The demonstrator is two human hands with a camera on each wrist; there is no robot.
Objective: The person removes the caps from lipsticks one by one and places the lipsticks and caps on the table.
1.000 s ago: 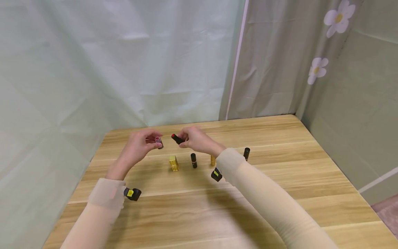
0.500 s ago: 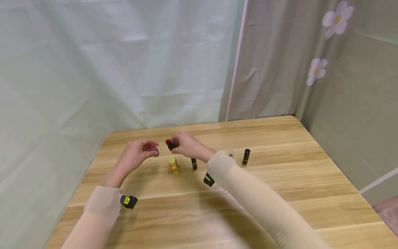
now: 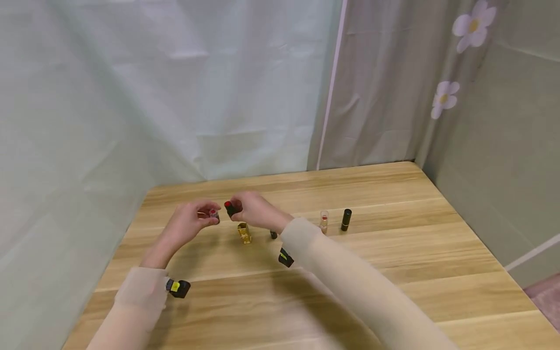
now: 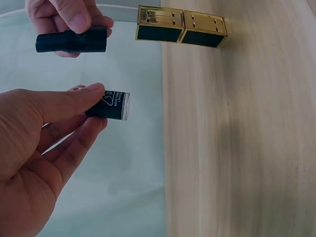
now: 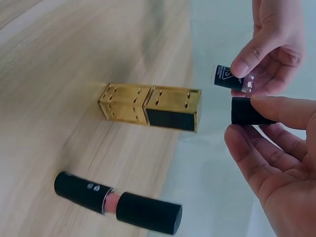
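Observation:
My left hand [image 3: 188, 225] pinches a short lipstick [image 4: 114, 104], black with white printing and clear at its end, between thumb and fingers. Beside it, my right hand [image 3: 258, 210] pinches a black lipstick tube [image 5: 243, 111] whose upper end looks red in the head view. Both pieces are held up above the far left of the table, a small gap apart. Closest below them stands a square gold lipstick [image 3: 244, 234] with dark side panels. A black lipstick with a pink band [image 5: 148, 213] stands just right of it, mostly hidden by the right wrist in the head view.
Farther right on the wooden table [image 3: 385, 272] stand a clear-capped lipstick [image 3: 324, 222] and a black lipstick with a thin band [image 3: 346, 220]. A pale curtain [image 3: 253, 97] hangs behind the far edge. Each wrist carries a small black camera [image 3: 178, 288].
Both hands have shifted left and lower in the head view, still gripping their pieces. The right forearm now uncovers the clear-capped lipstick and covers most of the pink-banded one.

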